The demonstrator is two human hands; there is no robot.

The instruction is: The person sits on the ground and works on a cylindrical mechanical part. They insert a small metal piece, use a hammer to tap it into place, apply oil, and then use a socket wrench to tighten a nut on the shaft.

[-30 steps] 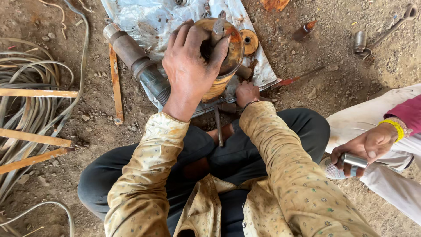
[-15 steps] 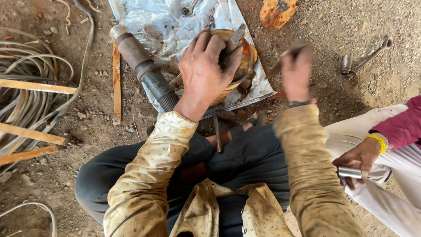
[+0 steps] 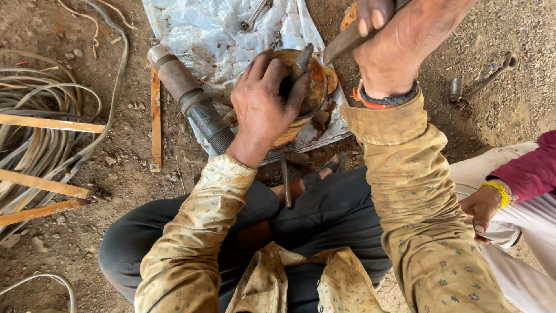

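**Raised tool over a rusty round part, fingers in the line of fire**

Left hand (image 3: 263, 107) spread over a rusty, orange-brown round part (image 3: 310, 87), fingers curled around its rim in a firm, closed grip, thumb and forefinger pinching a short dark pin or punch (image 3: 302, 59) upright at its top. Part resting on a crumpled, grimy plastic sheet (image 3: 214, 40) laid on the dirt ground, near the sheet's lower right edge, just in front of the crossed legs.

Right hand (image 3: 399, 40) lifted high, fist wrapped tight around a flat, dull metal tool (image 3: 347, 40), probably a hammer handle or chisel, though the upper end runs out of view.

Risks, as a judgement: a glancing strike could land on the left fingers beside the pin; oily, rust-slick metal could let the pin skid or tip; the round part, unclamped on loose plastic over soil, could roll or shift under a blow. Bare hands, no gloves.

Materials: heavy steel shaft (image 3: 188, 98) with a threaded end, lying across the sheet's left edge, mottled brown and grey. Small spanner (image 3: 255, 14) near the sheet's top edge. Socket and crank-shaped wrench (image 3: 480, 84) on bare dirt to the right. Coiled grey cable (image 3: 40, 116) and thin orange slats (image 3: 156, 119) on the left. Another person's hand (image 3: 480, 211) at the right, yellow bangle.
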